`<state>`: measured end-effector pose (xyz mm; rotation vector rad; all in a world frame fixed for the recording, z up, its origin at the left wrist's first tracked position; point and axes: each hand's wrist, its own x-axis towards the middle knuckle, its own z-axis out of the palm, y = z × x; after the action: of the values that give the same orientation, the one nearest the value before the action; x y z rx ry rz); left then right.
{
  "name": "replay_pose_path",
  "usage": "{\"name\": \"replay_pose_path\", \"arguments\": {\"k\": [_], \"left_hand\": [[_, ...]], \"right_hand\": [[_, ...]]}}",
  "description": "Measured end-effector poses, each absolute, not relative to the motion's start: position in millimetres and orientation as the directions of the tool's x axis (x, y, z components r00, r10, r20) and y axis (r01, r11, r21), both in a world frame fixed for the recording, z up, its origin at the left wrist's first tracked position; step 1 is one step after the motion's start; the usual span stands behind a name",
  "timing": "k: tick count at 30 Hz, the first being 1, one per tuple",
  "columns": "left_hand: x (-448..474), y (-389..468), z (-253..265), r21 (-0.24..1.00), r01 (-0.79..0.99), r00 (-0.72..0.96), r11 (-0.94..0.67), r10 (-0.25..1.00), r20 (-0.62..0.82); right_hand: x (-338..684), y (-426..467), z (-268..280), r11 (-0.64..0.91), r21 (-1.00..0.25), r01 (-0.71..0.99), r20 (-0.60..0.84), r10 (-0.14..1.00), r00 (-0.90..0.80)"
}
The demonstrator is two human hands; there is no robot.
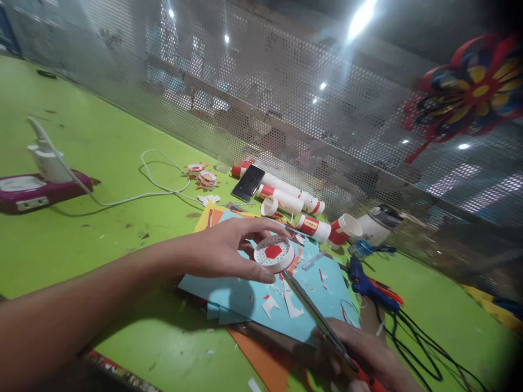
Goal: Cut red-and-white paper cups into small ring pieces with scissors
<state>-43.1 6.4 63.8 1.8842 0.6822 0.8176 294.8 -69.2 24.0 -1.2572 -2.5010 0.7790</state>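
My left hand (229, 247) grips a shallow round paper cup base (274, 253), white with coloured specks and a red hexagon in its centre. In my right hand (359, 348) is a pair of scissors (314, 307) with red handles. The scissor tips touch or come very near the lower rim of the cup base; I cannot tell whether they are cutting. Below both hands lie light blue paper sheets (241, 296) strewn with white, red and orange scraps (291, 299). Orange paper (261, 359) sticks out beneath them.
Behind stand red-and-white paper cups (345, 228), paper tubes (281, 198) and a phone (248, 182). A blue glue gun (371, 286) with black cord lies right. Left are a purple power strip (44, 190) and white cable (122, 201). A perforated metal screen (245, 81) borders the green table (134, 277).
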Motion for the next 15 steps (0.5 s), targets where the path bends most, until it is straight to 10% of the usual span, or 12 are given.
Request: {"name": "replay_pose_path", "arguments": {"k": [15], "left_hand": [[-43,6,65,0.908,0.104,0.625,-0.407,0.736,0.258]], "right_hand": [[268,-70,38,0.587,-0.577,0.568,0.116,0.747,-0.654]]}}
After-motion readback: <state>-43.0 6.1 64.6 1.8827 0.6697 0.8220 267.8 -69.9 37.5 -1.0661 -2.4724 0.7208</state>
